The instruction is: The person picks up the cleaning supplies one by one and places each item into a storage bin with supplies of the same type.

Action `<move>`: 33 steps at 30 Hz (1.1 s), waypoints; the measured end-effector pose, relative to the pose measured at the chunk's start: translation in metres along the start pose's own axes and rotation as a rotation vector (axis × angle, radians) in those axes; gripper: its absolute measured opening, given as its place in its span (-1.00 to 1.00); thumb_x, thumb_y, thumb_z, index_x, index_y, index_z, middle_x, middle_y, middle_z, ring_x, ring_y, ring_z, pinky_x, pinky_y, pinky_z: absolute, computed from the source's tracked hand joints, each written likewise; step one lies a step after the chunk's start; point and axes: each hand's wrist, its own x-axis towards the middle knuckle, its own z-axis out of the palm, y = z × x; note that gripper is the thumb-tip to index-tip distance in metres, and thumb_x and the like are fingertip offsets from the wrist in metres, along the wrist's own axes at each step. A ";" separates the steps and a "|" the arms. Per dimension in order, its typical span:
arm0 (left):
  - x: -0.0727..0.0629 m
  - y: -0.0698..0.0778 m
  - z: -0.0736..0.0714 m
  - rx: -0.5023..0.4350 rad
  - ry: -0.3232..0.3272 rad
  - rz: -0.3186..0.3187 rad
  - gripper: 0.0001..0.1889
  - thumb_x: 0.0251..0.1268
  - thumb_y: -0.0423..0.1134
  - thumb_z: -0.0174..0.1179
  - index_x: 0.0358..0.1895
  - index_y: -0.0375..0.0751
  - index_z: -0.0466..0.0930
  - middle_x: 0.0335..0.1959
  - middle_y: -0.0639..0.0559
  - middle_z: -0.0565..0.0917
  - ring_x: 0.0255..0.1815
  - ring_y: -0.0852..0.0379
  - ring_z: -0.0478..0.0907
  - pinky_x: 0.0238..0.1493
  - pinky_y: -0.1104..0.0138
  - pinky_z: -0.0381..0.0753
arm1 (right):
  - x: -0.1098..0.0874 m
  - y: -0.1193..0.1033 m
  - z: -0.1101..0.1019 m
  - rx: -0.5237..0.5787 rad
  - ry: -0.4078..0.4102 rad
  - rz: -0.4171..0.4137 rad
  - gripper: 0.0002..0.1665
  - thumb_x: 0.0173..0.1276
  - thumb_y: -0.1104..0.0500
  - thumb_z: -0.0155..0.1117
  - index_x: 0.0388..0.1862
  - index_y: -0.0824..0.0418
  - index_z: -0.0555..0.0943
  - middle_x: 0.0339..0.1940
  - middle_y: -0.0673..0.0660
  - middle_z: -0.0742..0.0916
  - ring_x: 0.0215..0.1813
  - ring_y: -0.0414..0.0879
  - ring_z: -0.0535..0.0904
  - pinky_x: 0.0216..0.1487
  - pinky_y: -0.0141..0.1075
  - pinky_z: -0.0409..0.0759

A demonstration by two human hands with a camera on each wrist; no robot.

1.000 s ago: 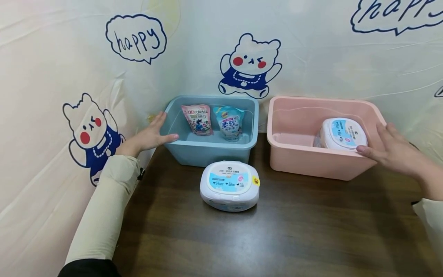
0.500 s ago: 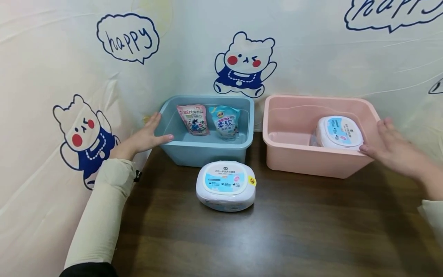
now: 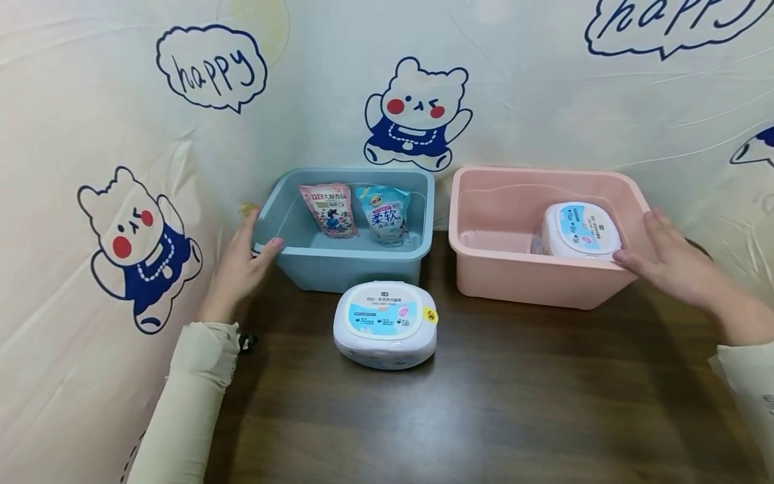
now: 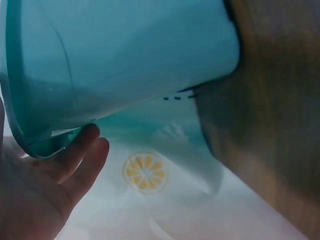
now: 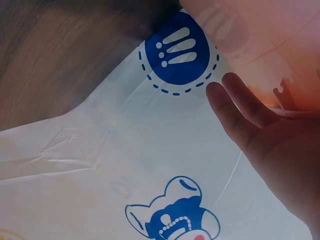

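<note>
My left hand point(image 3: 242, 262) holds the left side of a blue plastic bin point(image 3: 351, 269), thumb at its front left corner. In the left wrist view, fingers point(image 4: 80, 165) bend under the bin's rim. Two stand-up detergent pouches, one pink point(image 3: 331, 210) and one light blue point(image 3: 385, 215), stand inside the blue bin. My right hand point(image 3: 680, 262) rests at the right end of a pink bin point(image 3: 532, 282), thumb by the front rim. Its visible fingers point(image 5: 240, 112) look fairly straight in the right wrist view. A white lidded tub point(image 3: 582, 230) sits in the pink bin.
Another white lidded tub point(image 3: 385, 326) with a blue label stands on the dark wooden table point(image 3: 514, 403), in front of the blue bin. Behind the bins hangs a pale cloth point(image 3: 532, 101) printed with bears and lettering. A narrow gap separates the two bins.
The whole view has shifted, so everything appears further left. My left hand has moved lower and left, its fingers now around the blue bin's rim. My right hand has shifted slightly at the pink bin.
</note>
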 end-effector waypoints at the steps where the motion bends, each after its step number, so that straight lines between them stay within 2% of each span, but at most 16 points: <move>1: -0.003 -0.001 0.001 -0.022 0.013 -0.009 -0.11 0.53 0.16 0.05 0.67 -0.09 -0.23 0.61 -0.29 0.01 0.55 -0.35 0.02 0.46 -0.25 -0.02 | 0.000 0.000 0.000 -0.001 0.003 0.002 0.27 0.48 -0.39 -0.01 0.56 0.24 -0.58 0.54 0.31 -0.50 0.53 0.44 -0.52 0.27 0.54 -0.26; 4: -0.013 -0.004 0.006 -0.113 0.026 -0.034 -0.06 0.53 0.11 0.09 0.67 -0.01 -0.38 0.61 -0.29 0.01 0.49 -0.37 0.13 0.40 -0.27 0.11 | -0.001 -0.002 0.000 -0.004 0.011 0.002 0.26 0.48 -0.39 -0.02 0.56 0.25 -0.57 0.54 0.32 -0.50 0.53 0.43 -0.52 0.27 0.54 -0.26; 8: -0.026 -0.006 0.013 -0.239 0.014 -0.071 0.00 0.53 0.08 0.10 0.64 0.06 -0.52 0.63 -0.26 -0.12 0.41 -0.40 0.26 0.30 -0.28 0.27 | -0.001 -0.003 -0.001 -0.003 0.007 0.002 0.26 0.48 -0.40 -0.03 0.55 0.24 -0.58 0.54 0.32 -0.50 0.52 0.44 -0.54 0.26 0.55 -0.27; 11: -0.039 -0.002 0.018 -0.297 -0.002 -0.110 0.03 0.53 0.07 0.11 0.61 0.11 -0.61 0.65 -0.18 -0.26 0.40 -0.39 0.30 0.29 -0.26 0.31 | -0.001 -0.003 -0.002 -0.002 0.000 0.001 0.26 0.48 -0.40 -0.03 0.55 0.23 -0.58 0.53 0.31 -0.51 0.52 0.45 -0.53 0.26 0.55 -0.27; 13: -0.048 0.005 0.023 -0.294 0.011 -0.148 0.02 0.53 0.05 0.11 0.62 0.07 -0.59 0.65 -0.20 -0.26 0.38 -0.34 0.34 0.26 -0.21 0.38 | -0.001 -0.001 -0.002 -0.002 -0.002 -0.001 0.26 0.49 -0.39 -0.03 0.55 0.22 -0.58 0.53 0.31 -0.52 0.52 0.46 -0.52 0.26 0.55 -0.27; 15: -0.057 0.011 0.029 -0.289 0.035 -0.192 -0.03 0.54 0.03 0.09 0.64 -0.01 -0.50 0.62 -0.27 -0.14 0.34 -0.29 0.41 0.20 -0.15 0.45 | -0.001 0.000 -0.002 -0.001 0.001 -0.004 0.25 0.49 -0.38 -0.02 0.56 0.21 -0.58 0.54 0.30 -0.51 0.53 0.46 -0.51 0.26 0.56 -0.26; 17: -0.065 0.016 0.037 -0.289 0.066 -0.217 -0.12 0.54 0.02 0.08 0.64 -0.13 -0.30 0.54 -0.30 0.07 0.28 -0.25 0.46 0.12 -0.09 0.49 | -0.001 0.000 -0.002 -0.001 0.006 -0.005 0.25 0.49 -0.38 -0.02 0.56 0.20 -0.57 0.54 0.30 -0.51 0.53 0.47 -0.50 0.25 0.56 -0.25; 19: -0.071 0.019 0.046 -0.307 0.069 -0.203 -0.25 0.55 -0.01 0.08 0.59 -0.23 -0.07 0.42 -0.30 0.27 0.23 -0.21 0.49 0.11 -0.04 0.48 | -0.001 0.000 -0.002 0.000 0.007 -0.003 0.25 0.48 -0.39 -0.02 0.56 0.19 -0.58 0.54 0.30 -0.50 0.52 0.47 -0.51 0.23 0.57 -0.24; 20: -0.074 0.019 0.051 -0.319 0.052 -0.170 -0.31 0.55 -0.04 0.09 0.54 -0.27 0.04 0.37 -0.29 0.35 0.21 -0.19 0.50 0.13 -0.03 0.46 | 0.000 -0.001 -0.002 0.001 0.008 -0.001 0.25 0.48 -0.39 -0.02 0.56 0.18 -0.58 0.54 0.30 -0.50 0.52 0.47 -0.51 0.22 0.58 -0.24; 21: -0.076 0.020 0.055 -0.313 0.021 -0.127 -0.37 0.56 -0.06 0.11 0.50 -0.30 0.15 0.32 -0.28 0.42 0.20 -0.18 0.51 0.13 -0.02 0.46 | 0.000 -0.001 -0.002 0.002 0.007 0.001 0.25 0.48 -0.40 -0.02 0.56 0.18 -0.58 0.54 0.29 -0.51 0.52 0.47 -0.50 0.21 0.58 -0.23; 23: -0.080 0.020 0.064 -0.319 -0.081 -0.036 -0.41 0.54 -0.07 0.15 0.44 -0.32 0.26 0.29 -0.29 0.46 0.21 -0.20 0.51 0.19 -0.05 0.46 | 0.000 -0.002 -0.002 0.006 0.003 0.005 0.26 0.48 -0.41 -0.02 0.56 0.18 -0.58 0.54 0.28 -0.52 0.51 0.48 -0.51 0.20 0.59 -0.23; 26: -0.084 0.023 0.074 -0.337 -0.299 0.081 -0.24 0.45 0.10 0.22 0.54 -0.22 0.19 0.43 -0.28 0.34 0.35 -0.26 0.40 0.26 -0.15 0.41 | 0.000 -0.002 -0.002 0.005 -0.004 0.005 0.25 0.48 -0.40 -0.02 0.56 0.19 -0.58 0.53 0.28 -0.53 0.51 0.49 -0.51 0.19 0.59 -0.22; 28: -0.087 0.026 0.080 -0.367 -0.434 0.100 0.00 0.30 0.26 0.28 0.63 -0.10 -0.01 0.56 -0.22 0.15 0.49 -0.27 0.21 0.35 -0.23 0.26 | 0.000 -0.002 -0.002 -0.001 -0.006 0.001 0.25 0.49 -0.39 -0.03 0.56 0.20 -0.58 0.53 0.29 -0.52 0.51 0.49 -0.50 0.19 0.59 -0.22; 30: -0.089 0.032 0.087 -0.394 -0.532 0.093 0.20 0.15 0.32 0.37 0.66 -0.01 -0.22 0.63 -0.13 -0.04 0.58 -0.22 0.00 0.42 -0.25 0.10 | 0.000 -0.001 -0.001 -0.004 -0.007 0.000 0.25 0.49 -0.39 -0.03 0.56 0.22 -0.58 0.53 0.29 -0.52 0.51 0.50 -0.50 0.19 0.59 -0.21; 32: -0.090 0.037 0.093 -0.399 -0.574 0.068 0.31 0.06 0.28 0.46 0.66 0.02 -0.35 0.65 -0.06 -0.16 0.60 -0.15 -0.12 0.47 -0.22 -0.04 | 0.000 0.000 -0.001 -0.002 -0.006 0.001 0.25 0.49 -0.39 -0.03 0.56 0.22 -0.58 0.53 0.30 -0.52 0.51 0.49 -0.51 0.19 0.59 -0.21; 33: -0.090 0.040 0.095 -0.395 -0.581 0.049 0.35 0.04 0.23 0.51 0.66 0.03 -0.39 0.65 -0.03 -0.16 0.60 -0.10 -0.12 0.47 -0.20 -0.05 | 0.000 -0.001 0.000 0.000 -0.004 0.004 0.25 0.49 -0.39 -0.03 0.56 0.21 -0.58 0.53 0.30 -0.52 0.51 0.50 -0.50 0.19 0.59 -0.22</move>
